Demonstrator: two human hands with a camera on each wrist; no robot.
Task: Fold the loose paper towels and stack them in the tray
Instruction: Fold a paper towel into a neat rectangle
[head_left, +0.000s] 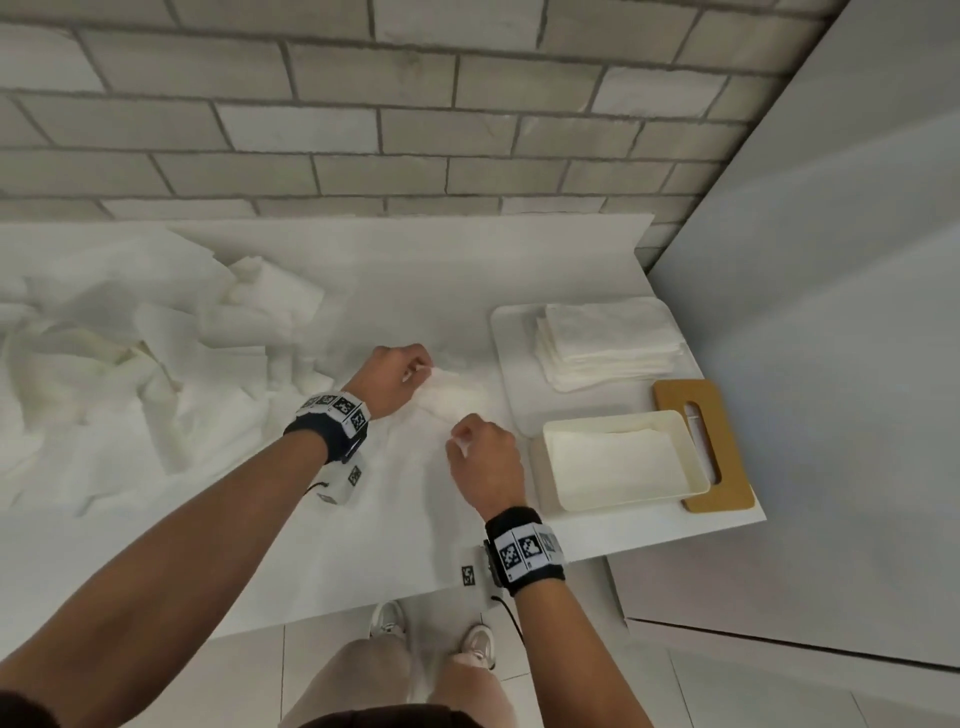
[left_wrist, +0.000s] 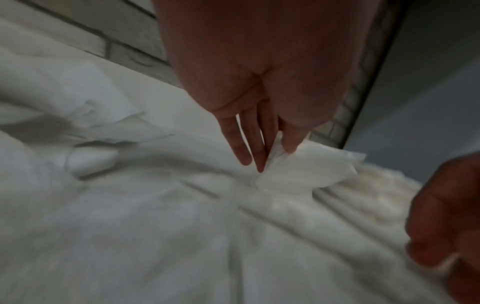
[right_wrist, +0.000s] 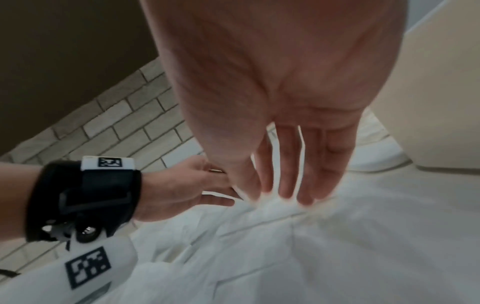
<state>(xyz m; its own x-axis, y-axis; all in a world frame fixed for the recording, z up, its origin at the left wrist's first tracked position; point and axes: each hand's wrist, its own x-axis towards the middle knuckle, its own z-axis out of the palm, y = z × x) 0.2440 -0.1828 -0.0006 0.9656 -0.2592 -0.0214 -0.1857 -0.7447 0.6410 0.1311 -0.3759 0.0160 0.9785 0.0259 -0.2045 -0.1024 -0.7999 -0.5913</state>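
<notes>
Hands (head_left: 397, 376) (head_left: 485, 460) pinching paper towel (head_left: 452, 397) edge, beside tray (head_left: 626, 465).

The pile of loose paper towels (head_left: 104, 364) is cut by the left picture edge, left of the tray (head_left: 509, 364). In the right wrist view the right hand (right_wrist: 280, 144) is blurred at its fingertips (right_wrist: 306, 200), so its grip is unclear. The cream box (head_left: 623, 462) in front of the tray hides part of the wooden lid (head_left: 722, 441).

Two hands (head_left: 400, 371), two trays (head_left: 623, 462), one folded stack (head_left: 608, 338), one wooden lid (head_left: 727, 483)
</notes>
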